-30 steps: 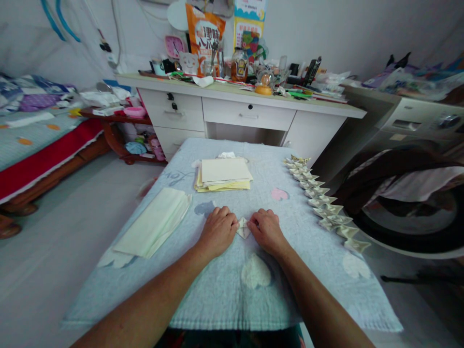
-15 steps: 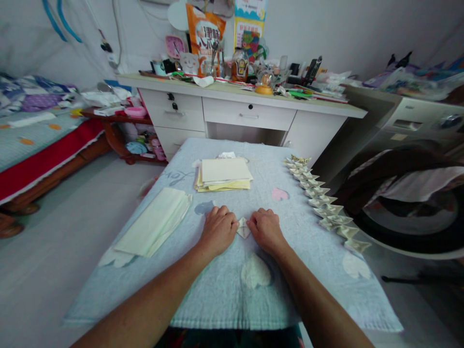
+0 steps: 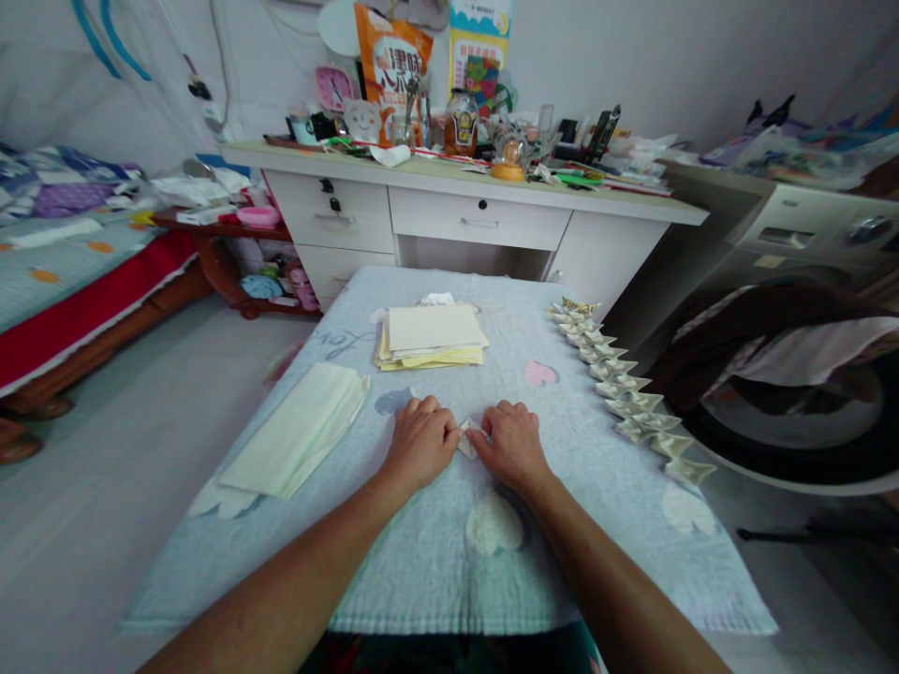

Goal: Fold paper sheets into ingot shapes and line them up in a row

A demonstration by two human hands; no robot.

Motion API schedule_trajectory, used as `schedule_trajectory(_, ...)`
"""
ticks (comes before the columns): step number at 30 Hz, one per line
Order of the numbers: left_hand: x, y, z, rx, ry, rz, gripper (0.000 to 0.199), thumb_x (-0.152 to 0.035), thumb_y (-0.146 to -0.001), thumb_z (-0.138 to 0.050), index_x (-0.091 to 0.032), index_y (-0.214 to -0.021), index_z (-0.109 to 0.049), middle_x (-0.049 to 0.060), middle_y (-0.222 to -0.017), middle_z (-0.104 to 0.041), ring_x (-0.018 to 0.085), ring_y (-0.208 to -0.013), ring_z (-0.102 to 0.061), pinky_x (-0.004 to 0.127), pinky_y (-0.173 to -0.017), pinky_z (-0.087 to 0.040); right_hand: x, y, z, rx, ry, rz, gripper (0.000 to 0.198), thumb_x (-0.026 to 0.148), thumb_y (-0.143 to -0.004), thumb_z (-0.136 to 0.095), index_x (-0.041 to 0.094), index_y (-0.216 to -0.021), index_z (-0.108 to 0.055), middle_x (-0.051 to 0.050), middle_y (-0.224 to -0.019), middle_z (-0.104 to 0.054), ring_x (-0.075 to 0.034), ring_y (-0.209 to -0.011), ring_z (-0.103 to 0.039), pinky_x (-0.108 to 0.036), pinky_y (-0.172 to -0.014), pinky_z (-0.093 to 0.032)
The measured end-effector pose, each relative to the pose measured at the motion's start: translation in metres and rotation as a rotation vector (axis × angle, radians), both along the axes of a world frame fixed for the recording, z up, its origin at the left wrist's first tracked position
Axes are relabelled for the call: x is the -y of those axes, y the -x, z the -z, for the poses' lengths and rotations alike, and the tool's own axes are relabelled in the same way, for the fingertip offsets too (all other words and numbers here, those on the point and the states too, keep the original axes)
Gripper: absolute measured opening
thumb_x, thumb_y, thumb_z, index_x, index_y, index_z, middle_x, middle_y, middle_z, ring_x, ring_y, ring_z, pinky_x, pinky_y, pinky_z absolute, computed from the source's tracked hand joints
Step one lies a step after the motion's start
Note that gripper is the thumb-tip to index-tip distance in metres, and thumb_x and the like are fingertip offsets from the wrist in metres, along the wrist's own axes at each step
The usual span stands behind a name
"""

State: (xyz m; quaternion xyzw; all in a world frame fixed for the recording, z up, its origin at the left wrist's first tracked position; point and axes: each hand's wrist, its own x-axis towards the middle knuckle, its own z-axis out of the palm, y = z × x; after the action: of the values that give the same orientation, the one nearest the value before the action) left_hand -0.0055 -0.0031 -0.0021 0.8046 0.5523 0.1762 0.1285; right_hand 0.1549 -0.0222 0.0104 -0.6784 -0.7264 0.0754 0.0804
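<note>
A small folded piece of paper [image 3: 466,444] lies on the cloth-covered table [image 3: 414,571] between my two hands. My left hand [image 3: 423,437] pinches its left corner with curled fingers. On the other side my right hand [image 3: 514,442] has its fingers bent and its thumb pressed on the paper's right part. A row of folded paper pieces [image 3: 628,398] with pointed ends runs along the table's right side. Beyond my hands is a stack of cream and yellow paper sheets [image 3: 435,329]. Pale folded sheets [image 3: 299,431] lie at the left.
A white desk [image 3: 484,215] crowded with jars, a snack bag [image 3: 393,70] and small items stands behind the table. To the right is a washing machine [image 3: 801,243] with its round door open and clothes hanging out. A bed [image 3: 84,271] is at the left.
My right thumb has moved left onto the folded paper and now covers more of it. My left hand keeps its hold. The whole view has shifted slightly.
</note>
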Motion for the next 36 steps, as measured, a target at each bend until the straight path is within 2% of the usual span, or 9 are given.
schedule_trajectory(9, -0.005, 0.004, 0.003, 0.047, 0.016, 0.013, 0.016, -0.033, -0.079, -0.065, -0.02, -0.069, -0.064, 0.003, -0.082, -0.059, 0.02, -0.083, -0.05, 0.032, -0.076, -0.035, -0.003, -0.003, 0.001, -0.062, 0.03, 0.026, 0.02, 0.037, -0.086, -0.054, 0.02, -0.08, -0.063, -0.006, -0.091, -0.061, -0.023, -0.091, -0.049, -0.033, -0.075, -0.028)
schedule_trajectory(19, -0.005, 0.006, 0.005, 0.074, 0.016, 0.018, 0.013, -0.03, -0.078, -0.066, -0.02, -0.069, -0.064, 0.003, -0.082, -0.059, 0.019, -0.084, -0.051, 0.032, -0.078, -0.036, -0.002, 0.001, 0.0, -0.033, 0.024, 0.049, 0.028, 0.045, -0.084, -0.055, 0.019, -0.081, -0.064, -0.008, -0.092, -0.061, -0.024, -0.091, -0.048, -0.034, -0.075, -0.028)
schedule_trajectory(27, -0.007, 0.007, 0.004, 0.08, 0.04, 0.015, 0.009, -0.025, -0.076, -0.063, -0.02, -0.068, -0.063, 0.003, -0.082, -0.059, 0.02, -0.084, -0.051, 0.032, -0.079, -0.037, -0.001, 0.002, -0.001, -0.022, 0.034, 0.058, 0.024, 0.041, -0.087, -0.052, 0.02, -0.082, -0.063, -0.007, -0.093, -0.06, -0.024, -0.092, -0.048, -0.034, -0.076, -0.029)
schedule_trajectory(30, -0.008, 0.01, 0.003, 0.109, 0.045, 0.025, 0.003, -0.02, -0.074, -0.061, -0.02, -0.073, -0.064, 0.003, -0.083, -0.06, 0.02, -0.085, -0.052, 0.032, -0.08, -0.038, -0.001, 0.002, -0.001, -0.029, 0.021, 0.055, 0.024, 0.04, -0.087, -0.052, 0.02, -0.081, -0.063, -0.007, -0.092, -0.061, -0.024, -0.092, -0.048, -0.034, -0.076, -0.029)
schedule_trajectory(36, -0.012, 0.013, -0.002, 0.275, 0.031, 0.099, 0.021, -0.012, -0.081, -0.048, -0.021, -0.087, -0.067, 0.003, -0.091, -0.061, 0.019, -0.093, -0.053, 0.034, -0.089, -0.039, 0.0, 0.003, -0.001, -0.028, 0.017, 0.055, 0.023, 0.04, -0.086, -0.054, 0.02, -0.081, -0.063, -0.008, -0.092, -0.061, -0.025, -0.092, -0.049, -0.035, -0.076, -0.03)
